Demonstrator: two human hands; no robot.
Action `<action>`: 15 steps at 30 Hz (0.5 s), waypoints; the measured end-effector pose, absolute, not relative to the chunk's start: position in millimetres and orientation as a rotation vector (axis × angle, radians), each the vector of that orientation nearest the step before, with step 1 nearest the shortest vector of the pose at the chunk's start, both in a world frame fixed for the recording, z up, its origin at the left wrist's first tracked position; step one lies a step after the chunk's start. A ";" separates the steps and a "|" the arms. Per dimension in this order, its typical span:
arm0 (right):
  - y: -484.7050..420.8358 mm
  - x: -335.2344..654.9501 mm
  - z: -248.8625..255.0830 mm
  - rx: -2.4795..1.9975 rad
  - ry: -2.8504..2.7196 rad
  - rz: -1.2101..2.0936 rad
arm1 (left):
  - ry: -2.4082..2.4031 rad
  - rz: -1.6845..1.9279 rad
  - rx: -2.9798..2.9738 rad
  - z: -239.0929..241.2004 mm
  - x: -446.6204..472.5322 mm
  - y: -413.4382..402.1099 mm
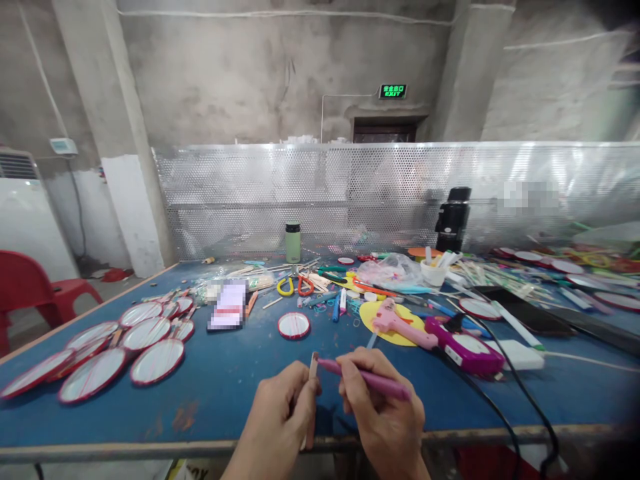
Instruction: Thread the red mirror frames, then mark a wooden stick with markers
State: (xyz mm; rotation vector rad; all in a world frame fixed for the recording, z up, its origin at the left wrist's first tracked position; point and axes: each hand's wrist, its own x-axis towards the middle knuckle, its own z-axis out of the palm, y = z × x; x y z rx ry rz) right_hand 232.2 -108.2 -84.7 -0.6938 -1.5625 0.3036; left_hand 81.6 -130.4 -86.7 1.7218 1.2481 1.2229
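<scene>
My left hand (280,410) is closed around a thin wooden stick (312,400), held upright near the table's front edge. My right hand (383,407) grips a pink-purple pen-like tool (365,378), its tip touching the top of the stick. Both hands hover over the blue table (215,393). Just beyond them lie a small round red-rimmed disc (294,325), a pink glue gun (400,325) on a yellow disc, and a purple glue gun (465,350) with a black cable.
Several red-rimmed round fans (125,347) on sticks lie at the left. Scissors (295,285), pens, sticks and a green bottle (293,242) clutter the back. A black flask (453,219), a white cup (433,272) and a red chair (30,287) are also here.
</scene>
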 end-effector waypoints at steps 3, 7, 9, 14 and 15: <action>-108.6 230.8 -82.7 -0.717 -1.517 0.313 | 1.253 1.188 1.764 -85.3 80.0 -129.6; -110.3 228.2 -78.9 -0.719 -1.511 0.316 | 1.219 1.161 1.762 -88.0 80.3 -129.0; -111.2 227.8 -77.2 -0.713 -1.518 0.305 | 1.226 1.149 1.773 -89.4 81.1 -129.5; -111.6 228.6 -77.6 -0.760 -1.421 0.312 | 1.338 1.149 1.894 -87.9 82.4 -130.6; -111.2 228.9 -78.4 -0.761 -1.409 0.317 | 1.357 1.156 1.921 -87.2 82.3 -130.5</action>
